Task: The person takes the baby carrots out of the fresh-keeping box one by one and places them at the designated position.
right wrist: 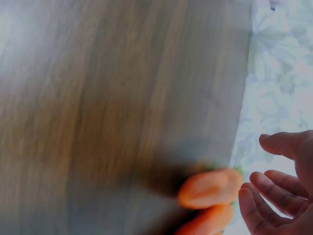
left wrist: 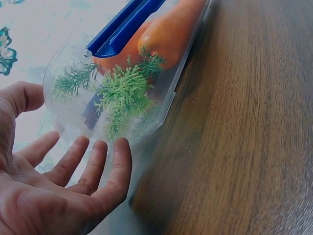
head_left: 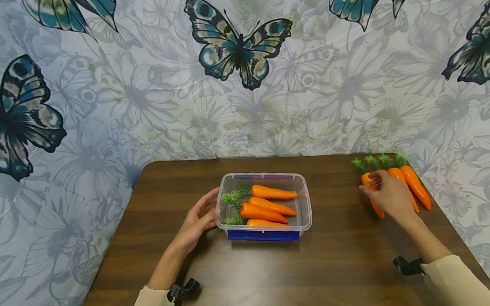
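A clear plastic box (head_left: 306,209) with a blue latch (head_left: 263,235) on its near side holds several orange carrots (head_left: 274,192) with green leafy tops (head_left: 234,195). My left hand (head_left: 200,216) rests at the left end of the box, its fingers loosely bent along the wall. In the left wrist view the fingertips (left wrist: 122,147) lie against or very near the plastic. Over at the right, my right hand (head_left: 389,194) is above three loose carrots (head_left: 416,188), nearest the left one. The right wrist view shows thumb and fingers apart beside a blurred carrot (right wrist: 210,187), nothing between them.
Both the box and the loose carrots lie on a brown wooden table (head_left: 334,264). Its back edge meets a cloth (head_left: 150,86) printed with flowers and butterflies. The loose carrots are close to the table's far right corner.
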A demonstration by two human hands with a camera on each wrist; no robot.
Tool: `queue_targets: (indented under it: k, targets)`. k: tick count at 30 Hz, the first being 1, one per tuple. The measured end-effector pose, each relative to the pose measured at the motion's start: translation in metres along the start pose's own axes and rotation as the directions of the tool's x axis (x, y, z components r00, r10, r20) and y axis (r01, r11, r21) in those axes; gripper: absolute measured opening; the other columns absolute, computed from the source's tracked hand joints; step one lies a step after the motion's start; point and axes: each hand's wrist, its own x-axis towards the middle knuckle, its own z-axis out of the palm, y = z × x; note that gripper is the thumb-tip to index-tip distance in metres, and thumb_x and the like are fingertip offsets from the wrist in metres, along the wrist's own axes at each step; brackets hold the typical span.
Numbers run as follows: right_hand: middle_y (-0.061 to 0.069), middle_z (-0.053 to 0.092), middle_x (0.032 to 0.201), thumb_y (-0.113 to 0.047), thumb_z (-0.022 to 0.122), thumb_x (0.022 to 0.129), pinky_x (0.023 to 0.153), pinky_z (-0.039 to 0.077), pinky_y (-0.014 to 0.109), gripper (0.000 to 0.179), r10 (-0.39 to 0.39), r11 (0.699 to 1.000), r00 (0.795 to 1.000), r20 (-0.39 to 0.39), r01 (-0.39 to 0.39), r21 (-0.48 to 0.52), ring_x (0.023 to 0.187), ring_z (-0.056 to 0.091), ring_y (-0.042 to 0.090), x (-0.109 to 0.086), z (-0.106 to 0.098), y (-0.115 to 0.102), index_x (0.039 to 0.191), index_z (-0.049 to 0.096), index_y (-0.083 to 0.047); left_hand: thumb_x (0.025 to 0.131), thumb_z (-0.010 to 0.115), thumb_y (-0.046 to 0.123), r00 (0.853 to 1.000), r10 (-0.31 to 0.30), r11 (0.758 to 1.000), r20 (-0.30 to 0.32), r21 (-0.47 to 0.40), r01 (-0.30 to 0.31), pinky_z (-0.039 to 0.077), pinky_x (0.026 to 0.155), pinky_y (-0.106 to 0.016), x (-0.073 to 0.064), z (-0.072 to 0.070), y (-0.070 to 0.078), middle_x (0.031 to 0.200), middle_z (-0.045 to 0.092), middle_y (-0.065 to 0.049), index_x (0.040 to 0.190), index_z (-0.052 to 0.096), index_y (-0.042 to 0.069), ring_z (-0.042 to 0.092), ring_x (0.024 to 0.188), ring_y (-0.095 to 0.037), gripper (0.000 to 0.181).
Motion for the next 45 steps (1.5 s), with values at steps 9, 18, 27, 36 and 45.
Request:
queue_targets:
  k: [9,18,27,36,45]
  targets:
    - [0.024,0.076,0.113,-0.041,0.077,0.100,0.086,0.058,0.060,0.054,-0.057,0.998,0.998,0.040,0.055,0.043,0.099,0.074,0.041,0.000,0.007,-0.034,0.129,0.065,0.003,0.109,0.063,0.019,1.000,-0.007,1.000,-0.004,0.004,0.007,0.061,0.097,-0.040,-0.002,0.000,0.001,0.163,0.047,-0.011,0.166,0.040,0.032,0.057,0.138,-0.037,0.063]
    - [0.022,0.075,0.121,-0.052,0.074,0.099,0.094,0.058,0.058,0.061,-0.054,0.993,0.991,0.121,0.041,0.109,0.109,0.074,0.039,0.002,0.005,-0.069,0.134,0.063,-0.003,0.109,0.062,0.018,1.000,-0.006,1.000,-0.001,0.008,0.006,0.061,0.095,-0.038,-0.003,0.001,0.002,0.163,0.047,-0.013,0.166,0.040,0.032,0.055,0.138,-0.042,0.062]
    - [0.018,0.077,0.116,-0.042,0.079,0.098,0.091,0.060,0.053,0.053,-0.149,0.976,0.982,0.116,0.127,0.180,0.103,0.075,0.032,-0.001,0.012,-0.103,0.133,0.065,-0.005,0.110,0.062,0.015,1.000,-0.008,1.000,-0.005,0.004,0.008,0.061,0.096,-0.039,-0.005,0.001,0.003,0.163,0.046,-0.013,0.166,0.040,0.031,0.055,0.139,-0.042,0.063]
    - [0.017,0.077,0.114,-0.031,0.082,0.097,0.091,0.061,0.050,0.046,-0.213,0.956,0.968,0.132,0.179,0.230,0.100,0.074,0.029,0.001,0.022,-0.131,0.131,0.066,-0.006,0.109,0.063,0.019,1.000,-0.005,1.000,-0.003,0.003,0.005,0.061,0.096,-0.038,-0.004,0.002,0.005,0.164,0.045,-0.013,0.167,0.039,0.030,0.053,0.142,-0.044,0.063]
    - [0.010,0.077,0.112,-0.029,0.083,0.096,0.087,0.059,0.036,0.045,-0.272,0.941,0.946,0.177,0.223,0.254,0.096,0.072,0.021,0.002,0.036,-0.151,0.133,0.067,-0.010,0.109,0.062,0.017,1.000,-0.004,1.000,0.001,-0.006,0.004,0.061,0.096,-0.038,-0.004,0.002,0.005,0.164,0.045,-0.014,0.167,0.039,0.030,0.053,0.142,-0.044,0.063]
